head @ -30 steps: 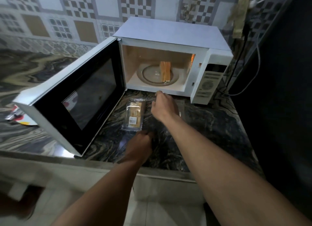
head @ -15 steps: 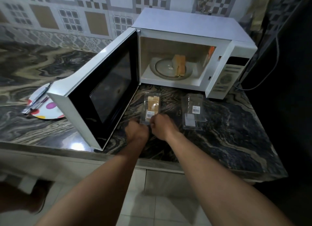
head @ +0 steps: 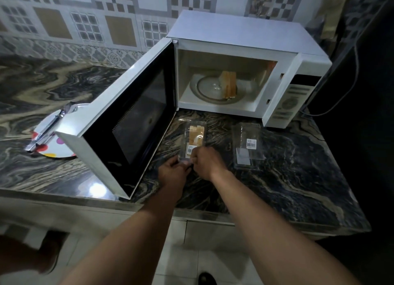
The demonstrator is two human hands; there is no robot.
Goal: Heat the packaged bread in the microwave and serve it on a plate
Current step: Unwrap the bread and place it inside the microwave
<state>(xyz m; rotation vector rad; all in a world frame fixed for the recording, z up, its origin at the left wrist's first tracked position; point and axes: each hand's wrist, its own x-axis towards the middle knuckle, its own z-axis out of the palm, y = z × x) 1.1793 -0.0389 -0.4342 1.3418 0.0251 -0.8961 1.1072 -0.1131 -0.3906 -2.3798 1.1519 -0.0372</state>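
Both hands meet at the near end of the clear plastic packet of bread (head: 195,135), which lies flat on the dark marbled stone counter (head: 298,178) just in front of the white microwave oven (head: 234,32). The left hand (head: 173,174) and right hand (head: 207,163) each pinch the packet's near edge with curled fingers, knuckles almost touching. The oven's black-windowed door (head: 136,118) stands swung wide to the left, its lower edge running close along the packet's left side. Inside, tan bread slices (head: 229,84) stand on edge on the round glass turntable (head: 209,88). To the right, apart from the packet, lies a flat clear wrapper with a barcode label (head: 248,149); open counter stretches beyond it to the right and near edges. Left of the door, a white plate with coloured dots (head: 57,152) carries metal tongs (head: 45,133).
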